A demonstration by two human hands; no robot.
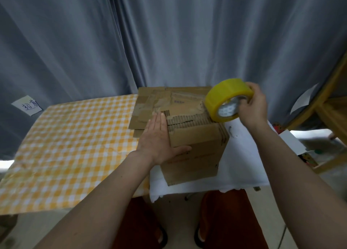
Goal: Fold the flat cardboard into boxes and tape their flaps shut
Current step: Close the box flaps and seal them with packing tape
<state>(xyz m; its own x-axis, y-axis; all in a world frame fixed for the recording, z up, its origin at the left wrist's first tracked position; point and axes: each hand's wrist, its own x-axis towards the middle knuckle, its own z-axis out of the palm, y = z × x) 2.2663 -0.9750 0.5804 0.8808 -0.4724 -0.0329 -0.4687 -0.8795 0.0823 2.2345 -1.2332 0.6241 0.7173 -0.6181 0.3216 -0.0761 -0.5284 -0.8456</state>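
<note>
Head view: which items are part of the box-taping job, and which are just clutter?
In the job:
- brown folded cardboard box, left hand pressed flat on it
- yellow roll of tape, held by right hand
- stack of flat brown cardboard

Lying about:
- white handwritten paper note
- yellow checked tablecloth
- white cloth
- grey curtain

Left hand (159,138) presses flat on the box (195,147); right hand (253,106) holds yellow tape roll (225,98).

Counts recorded: one folded cardboard box (195,151); one stack of flat cardboard (150,106), sheet count not resolvable; one yellow tape roll (223,96); two hands, left hand (159,141) and right hand (253,106); one handwritten note (27,105); two tablecloths, checked cloth (75,145) and white cloth (244,155).
</note>
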